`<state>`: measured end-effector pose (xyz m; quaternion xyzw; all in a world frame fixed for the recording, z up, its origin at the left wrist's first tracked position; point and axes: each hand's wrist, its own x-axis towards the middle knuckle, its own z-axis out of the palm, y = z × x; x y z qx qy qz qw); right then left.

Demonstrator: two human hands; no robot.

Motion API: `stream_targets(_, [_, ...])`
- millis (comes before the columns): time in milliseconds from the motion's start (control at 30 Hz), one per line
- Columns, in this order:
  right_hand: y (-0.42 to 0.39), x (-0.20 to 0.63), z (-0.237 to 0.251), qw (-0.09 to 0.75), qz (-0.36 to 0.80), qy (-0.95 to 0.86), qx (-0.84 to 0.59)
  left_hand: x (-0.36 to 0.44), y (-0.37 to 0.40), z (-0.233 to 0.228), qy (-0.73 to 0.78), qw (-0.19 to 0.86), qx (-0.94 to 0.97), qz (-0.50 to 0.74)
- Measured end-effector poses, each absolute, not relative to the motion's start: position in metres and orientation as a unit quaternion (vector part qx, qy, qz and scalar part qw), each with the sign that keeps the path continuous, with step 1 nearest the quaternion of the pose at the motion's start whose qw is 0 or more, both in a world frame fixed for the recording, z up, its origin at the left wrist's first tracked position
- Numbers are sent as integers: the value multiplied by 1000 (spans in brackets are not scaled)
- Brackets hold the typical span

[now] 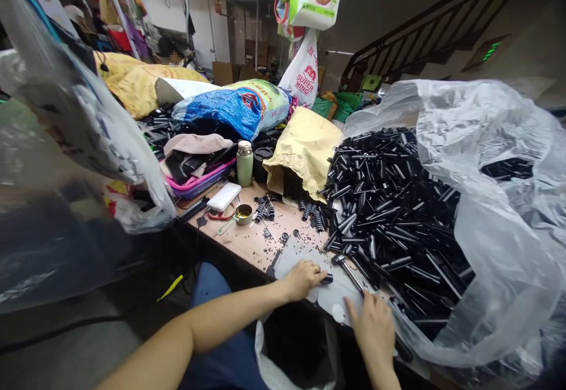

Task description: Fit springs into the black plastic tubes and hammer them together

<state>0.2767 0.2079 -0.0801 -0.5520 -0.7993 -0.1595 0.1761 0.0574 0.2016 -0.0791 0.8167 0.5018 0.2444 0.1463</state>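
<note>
My left hand (pixel 304 281) is closed around a short black plastic tube (pixel 327 279), whose end sticks out past the fingers over a grey board (pixel 294 255) at the table edge. To its right, my right hand (pixel 375 325) has its fingers curled at the lower end of a small metal hammer (pixel 351 273), the thumb standing apart. The hammer's head rests toward the far side of the board. Beside it spreads a big heap of black plastic tubes (pixel 389 201). Small dark parts with ribbed shafts (pixel 265 207) lie on the tabletop beyond the board.
A clear plastic bag (pixel 499 118) surrounds the heap on the right. A yellow sack (pixel 305 148), green flask (pixel 244 164), pink basket (pixel 198 184), white power bank (pixel 224 197) and small round tin (pixel 243 214) stand farther back. Below the table edge hangs an open lined bin (pixel 260 348).
</note>
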Motion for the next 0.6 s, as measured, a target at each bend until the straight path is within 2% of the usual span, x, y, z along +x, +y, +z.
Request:
stream_targets(67, [209,295,-71,120,-208,-771,-590,51,199,-75,505,130,818,244])
stream_targets(167, [210,301,-60,67,-209,-761,-611,46,190,-70,514,122,817,231])
stream_targets(300, [196,294,-46,24,-24,-742,-669,44,184,-73,526,102,820,201])
stream_targets(400, [167,289,-35,71,115,-715,-686,42,183,-80,532,70,824,182])
stream_targets(500, [132,280,-33,121,135,-698,-693,40,181,-84,529,47,830,171])
stream_targets(600, [110,273,-34,55,139,-695,-704,43,178,-84,532,42,832,152])
